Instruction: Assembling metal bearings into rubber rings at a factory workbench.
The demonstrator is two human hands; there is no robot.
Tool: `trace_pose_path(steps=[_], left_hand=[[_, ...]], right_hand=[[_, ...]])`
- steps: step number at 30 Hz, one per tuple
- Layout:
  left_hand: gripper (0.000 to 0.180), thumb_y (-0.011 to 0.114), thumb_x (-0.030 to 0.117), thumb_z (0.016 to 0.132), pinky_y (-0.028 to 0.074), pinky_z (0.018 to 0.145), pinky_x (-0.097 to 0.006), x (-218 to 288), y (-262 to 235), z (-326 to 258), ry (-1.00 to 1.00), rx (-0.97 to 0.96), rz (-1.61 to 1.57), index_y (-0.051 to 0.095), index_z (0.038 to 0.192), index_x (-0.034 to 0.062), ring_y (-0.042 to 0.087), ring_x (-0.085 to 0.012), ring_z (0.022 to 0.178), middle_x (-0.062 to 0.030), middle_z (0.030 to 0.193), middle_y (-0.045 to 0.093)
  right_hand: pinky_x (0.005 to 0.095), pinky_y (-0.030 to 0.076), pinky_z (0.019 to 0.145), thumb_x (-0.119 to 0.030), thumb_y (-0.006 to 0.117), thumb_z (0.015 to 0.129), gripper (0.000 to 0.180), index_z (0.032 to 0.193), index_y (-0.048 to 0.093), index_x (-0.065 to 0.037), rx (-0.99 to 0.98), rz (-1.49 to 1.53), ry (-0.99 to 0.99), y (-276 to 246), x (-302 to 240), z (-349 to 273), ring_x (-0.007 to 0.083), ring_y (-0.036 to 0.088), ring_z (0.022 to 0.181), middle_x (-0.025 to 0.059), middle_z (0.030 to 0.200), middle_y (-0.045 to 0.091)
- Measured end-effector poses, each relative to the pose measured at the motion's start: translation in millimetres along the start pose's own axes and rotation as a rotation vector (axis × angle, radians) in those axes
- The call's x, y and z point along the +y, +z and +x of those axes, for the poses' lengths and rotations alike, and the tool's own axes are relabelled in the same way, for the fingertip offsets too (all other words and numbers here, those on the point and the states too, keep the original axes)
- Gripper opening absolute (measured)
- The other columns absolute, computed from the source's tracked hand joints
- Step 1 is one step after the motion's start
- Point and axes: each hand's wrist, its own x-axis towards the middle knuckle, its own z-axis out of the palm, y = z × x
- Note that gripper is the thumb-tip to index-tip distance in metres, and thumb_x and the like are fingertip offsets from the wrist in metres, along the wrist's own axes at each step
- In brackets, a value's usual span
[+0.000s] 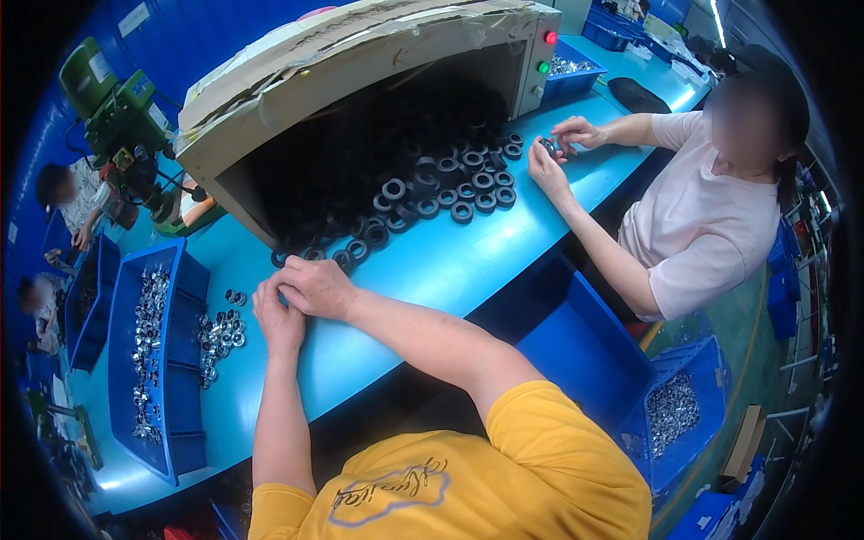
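My left hand (278, 313) and my right hand (319, 286) meet over the light blue table, fingers bent and pressed together. Whatever they hold is hidden between them. Just beyond my fingertips, black rings (393, 189) spill in a heap out of a wide, dark-mouthed machine box (209, 155). One black ring (358, 250) lies close to my right hand. Left of my left hand sits a loose pile of small shiny metal rings (221, 335). Beside that pile, a long blue bin (191, 315) holds many more metal pieces.
A co-worker (688, 207) across to the right holds a black ring (548, 145) in both hands. A green machine (126, 121) stands at the back left. Blue crates (576, 337) are below the table's right edge, one with metal parts (673, 412). Two other people are far left.
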Motion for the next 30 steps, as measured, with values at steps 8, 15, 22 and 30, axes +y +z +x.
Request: trace_pose_path(steps=[8, 15, 22, 30], left_hand=[[0.029, 0.07, 0.013, 0.092, 0.043, 0.102, -0.044, 2.0, -1.0, 0.3, -0.001, 0.0, 0.002, 0.067, 0.12, 0.0087, 0.057, -0.0334, 0.115, -0.0088, 0.12, 0.065], [0.027, 0.071, 0.012, 0.092, 0.043, 0.102, -0.044, 4.0, -1.5, 0.1, -0.006, 0.005, -0.01, 0.068, 0.119, 0.0094, 0.057, -0.0329, 0.115, -0.0083, 0.12, 0.066], [0.026, 0.071, 0.011, 0.092, 0.043, 0.101, -0.044, 1.9, -0.5, 0.5, -0.01, 0.006, 0.002, 0.069, 0.118, 0.0101, 0.058, -0.0327, 0.115, -0.0083, 0.12, 0.066], [0.027, 0.071, 0.011, 0.091, 0.044, 0.101, -0.044, 3.7, -1.3, 0.8, -0.003, 0.007, -0.016, 0.068, 0.118, 0.0099, 0.058, -0.0331, 0.115, -0.0085, 0.12, 0.066]], right_hand=[[0.0416, 0.056, 0.064, -0.013, 0.068, 0.091, 0.01, 0.099, 0.073, -0.015, -0.004, -0.003, 0.005, 1.0, 1.6, 0.0, 0.0301, 0.07, 0.076, 0.0062, 0.089, 0.062], [0.0412, 0.057, 0.064, -0.013, 0.067, 0.092, 0.009, 0.098, 0.072, -0.014, 0.0, -0.012, -0.001, 0.4, 1.1, -0.6, 0.0299, 0.07, 0.077, 0.0067, 0.09, 0.062], [0.0423, 0.057, 0.065, -0.016, 0.067, 0.092, 0.006, 0.096, 0.07, -0.012, -0.008, -0.004, -0.005, -0.2, 0.5, 0.0, 0.031, 0.07, 0.077, 0.0077, 0.091, 0.062], [0.0392, 0.056, 0.063, -0.013, 0.067, 0.092, 0.009, 0.098, 0.073, -0.015, 0.014, -0.009, -0.006, 0.5, 1.0, -0.2, 0.0285, 0.07, 0.076, 0.006, 0.089, 0.063]])
